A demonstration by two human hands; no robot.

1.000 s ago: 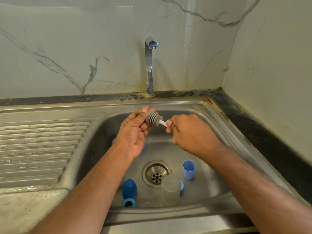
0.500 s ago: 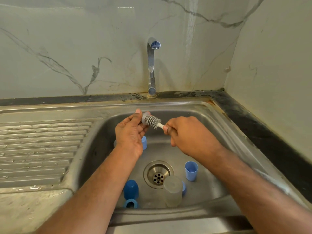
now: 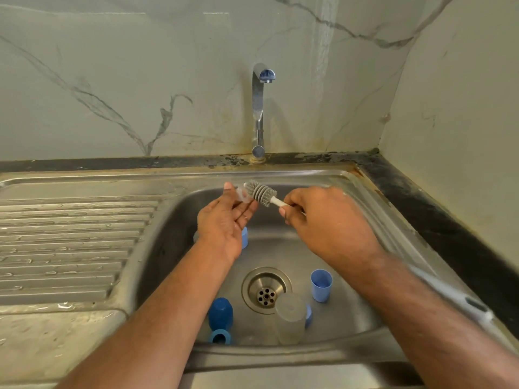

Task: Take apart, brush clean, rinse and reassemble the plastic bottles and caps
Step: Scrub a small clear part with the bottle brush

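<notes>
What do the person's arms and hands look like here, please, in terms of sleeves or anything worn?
Both forearms are bare as far as the head view reaches: no sleeves, gloves, watch or bracelet show. The left hand seems to carry a thin ring on one finger, though it is small and hard to confirm. The right hand shows nothing worn. The forearms have visible hair.

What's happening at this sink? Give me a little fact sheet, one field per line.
Place: steel sink below a tap
Left hand: holds a small clear piece at its fingertips
Right hand: grips the handle of a grey brush
Brush: head at the clear piece
In basin: light blue cup, dark blue cap, clear bottle
Water: none seen running
</notes>
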